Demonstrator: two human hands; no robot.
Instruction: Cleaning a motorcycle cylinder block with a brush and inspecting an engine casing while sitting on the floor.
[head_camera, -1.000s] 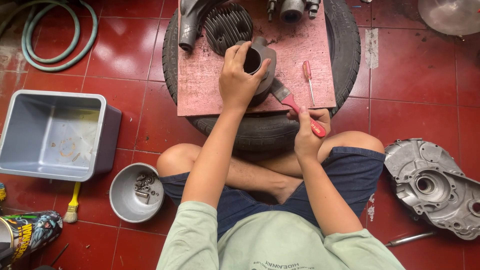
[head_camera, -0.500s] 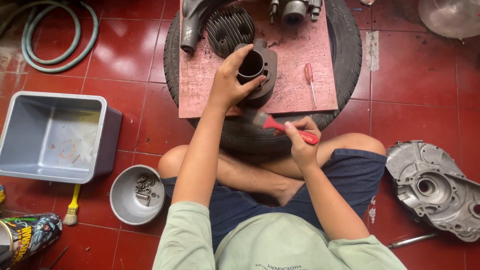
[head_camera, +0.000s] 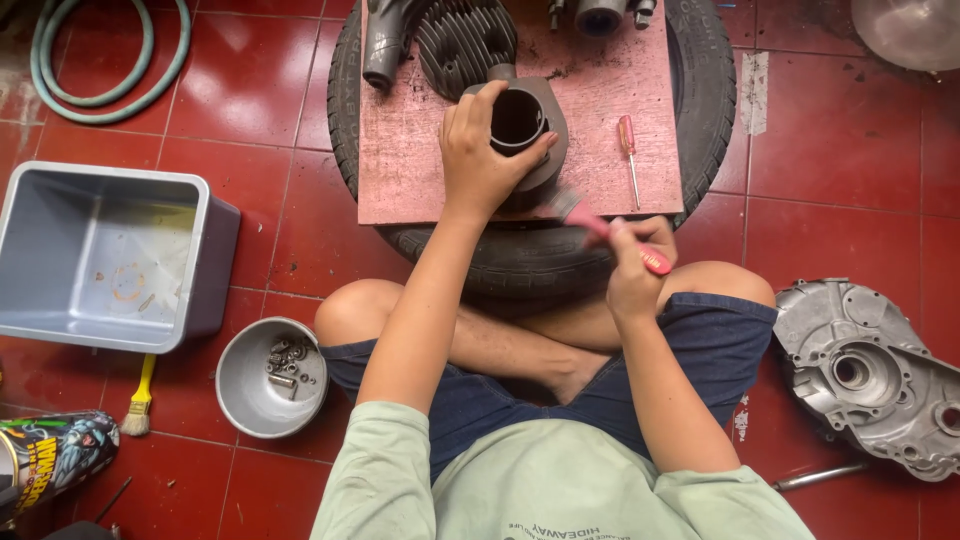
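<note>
I sit cross-legged on a red tiled floor before a tyre topped with a reddish board. My left hand grips a dark metal engine cylinder by its rim, holding it on the board. My right hand holds a red-handled brush whose bristles touch the cylinder's lower right side. A red-handled screwdriver lies on the board to the right of the cylinder.
A finned cylinder head and other engine parts lie at the board's far edge. A grey plastic tub, a metal bowl of bolts, a yellow paintbrush and a hose sit left. An engine cover lies right.
My right hand has brought the brush up from over my knee to the cylinder's side. My left hand has kept hold of the cylinder.
</note>
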